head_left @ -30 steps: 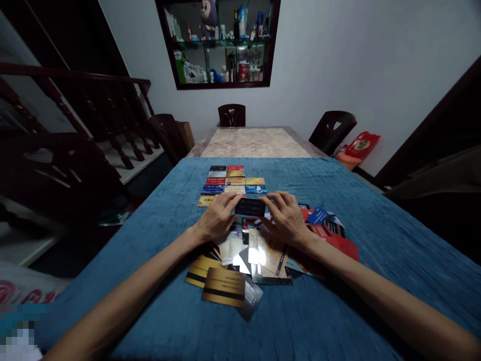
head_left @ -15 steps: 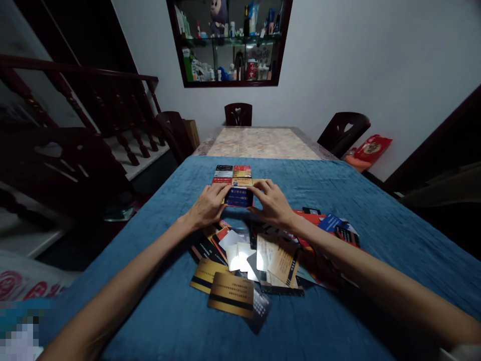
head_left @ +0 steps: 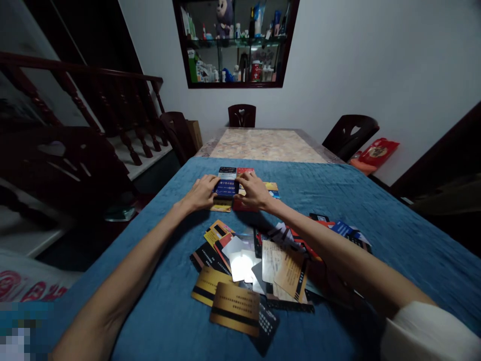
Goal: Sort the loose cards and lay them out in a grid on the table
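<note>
We see plain blue on the cloth (head_left: 319, 190) and mottled beige toward the far edge of the tabletop (head_left: 263, 144). Our navy card (head_left: 226, 187) has pale lettering; toward the near edge, a gold card (head_left: 235, 305) shows dark print and one black stripe.

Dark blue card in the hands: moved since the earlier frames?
Yes, left and farther from the person: it was right of the far row's black card; now the dark blue card roughly lines up with it.

Cards (head_left: 235, 309) looked plastic, glossy, smooth, some gold metallic; blue cover (head_left: 158, 311) was matt, wrinkled cloth; railing (head_left: 80, 70) looked like polished dark wood.
</note>
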Available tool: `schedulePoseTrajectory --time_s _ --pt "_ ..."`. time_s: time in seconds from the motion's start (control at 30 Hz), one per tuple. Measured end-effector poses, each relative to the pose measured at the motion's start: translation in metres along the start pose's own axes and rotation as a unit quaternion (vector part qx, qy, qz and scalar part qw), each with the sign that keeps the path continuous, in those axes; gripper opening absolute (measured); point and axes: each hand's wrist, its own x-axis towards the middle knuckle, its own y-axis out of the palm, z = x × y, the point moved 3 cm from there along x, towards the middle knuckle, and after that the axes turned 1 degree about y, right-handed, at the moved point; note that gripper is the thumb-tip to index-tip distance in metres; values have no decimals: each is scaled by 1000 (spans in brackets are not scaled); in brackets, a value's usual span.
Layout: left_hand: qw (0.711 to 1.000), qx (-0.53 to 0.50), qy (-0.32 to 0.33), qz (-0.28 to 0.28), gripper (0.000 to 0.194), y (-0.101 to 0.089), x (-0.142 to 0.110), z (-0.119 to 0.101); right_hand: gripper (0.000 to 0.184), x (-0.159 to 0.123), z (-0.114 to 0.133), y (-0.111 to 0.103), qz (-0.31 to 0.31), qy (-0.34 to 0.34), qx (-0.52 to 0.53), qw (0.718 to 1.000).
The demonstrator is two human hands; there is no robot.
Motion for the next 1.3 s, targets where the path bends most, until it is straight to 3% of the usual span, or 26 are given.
schedulePoseTrajectory --time_s 0.27,0.57,1.3 --pt "998 -12 -24 56 47 21 7 25 51 19 2 19 46 10 -5 999" --pt "994 -25 -39 100 48 34 8 31 49 25 -1 29 92 37 -3 995" --pt "994 -48 -29 99 46 47 8 45 42 32 -3 37 114 22 -29 993"
